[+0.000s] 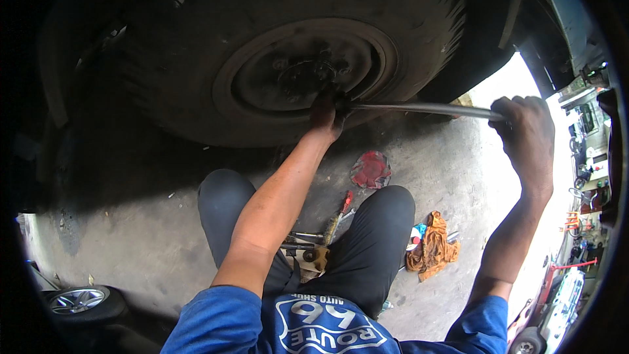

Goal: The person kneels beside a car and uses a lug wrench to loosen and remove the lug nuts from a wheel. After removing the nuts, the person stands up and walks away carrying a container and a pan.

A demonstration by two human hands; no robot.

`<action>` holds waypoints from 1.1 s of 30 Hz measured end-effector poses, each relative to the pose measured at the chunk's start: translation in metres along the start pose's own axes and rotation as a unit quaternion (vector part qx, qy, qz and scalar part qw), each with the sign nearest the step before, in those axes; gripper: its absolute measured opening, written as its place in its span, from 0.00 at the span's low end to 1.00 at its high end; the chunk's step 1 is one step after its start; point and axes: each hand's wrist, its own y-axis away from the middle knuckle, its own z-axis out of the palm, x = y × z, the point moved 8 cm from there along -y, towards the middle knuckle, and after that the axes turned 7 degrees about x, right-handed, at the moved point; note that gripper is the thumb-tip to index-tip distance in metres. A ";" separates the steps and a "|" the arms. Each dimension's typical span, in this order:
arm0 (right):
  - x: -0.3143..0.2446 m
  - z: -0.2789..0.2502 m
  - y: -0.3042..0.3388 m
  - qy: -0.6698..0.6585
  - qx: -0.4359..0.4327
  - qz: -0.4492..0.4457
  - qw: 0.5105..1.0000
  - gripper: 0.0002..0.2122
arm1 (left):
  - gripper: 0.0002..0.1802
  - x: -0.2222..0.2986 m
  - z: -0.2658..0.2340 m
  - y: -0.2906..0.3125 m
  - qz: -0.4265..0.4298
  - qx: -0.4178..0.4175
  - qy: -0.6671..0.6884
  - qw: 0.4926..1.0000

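Observation:
A large wheel with a dark tyre and a dusty rim fills the upper part of the head view. A long metal wrench bar runs sideways in front of its lower right side. My right hand is closed round the bar's outer end. At the other end, near the hub, my left hand is wrapped round the bar's head. That hand lies in shadow, and it hides whether the head sits on a wheel nut.
On the concrete floor lie a red cloth, a rumpled orange-brown rag and, between my knees, a red-handled tool beside several metal parts. A loose wheel lies at lower left. Vehicle bodywork overhangs at upper right.

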 end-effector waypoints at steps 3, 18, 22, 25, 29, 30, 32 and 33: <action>-0.058 -0.053 -0.036 0.105 0.080 -0.097 0.987 0.09 | 0.07 0.002 0.007 0.001 0.001 -0.055 0.061 0.997; -0.009 0.022 -0.098 0.159 0.083 0.017 0.984 0.03 | 0.06 0.003 0.014 -0.001 0.062 -0.012 0.051 0.997; 0.062 0.116 -0.052 0.101 0.288 -0.033 0.952 0.05 | 0.14 0.001 0.008 -0.003 0.057 -0.003 -0.016 0.998; 0.117 0.236 -0.018 0.055 0.240 0.032 0.969 0.08 | 0.14 0.000 0.004 0.001 0.071 0.021 -0.041 0.996; 0.018 0.415 0.062 -0.097 0.094 0.160 0.978 0.17 | 0.15 0.007 0.006 0.005 0.146 0.029 -0.126 0.981; -0.058 0.453 0.090 -0.087 0.039 0.086 0.992 0.25 | 0.15 0.008 0.007 0.006 0.165 0.021 -0.148 0.975; -0.179 0.558 0.176 -0.394 -0.370 0.230 0.809 0.23 | 0.15 0.023 0.012 0.008 0.282 0.057 -0.353 0.891; -0.237 0.561 0.191 -0.352 -0.353 0.117 0.859 0.22 | 0.15 0.023 0.011 0.007 0.281 0.063 -0.379 0.879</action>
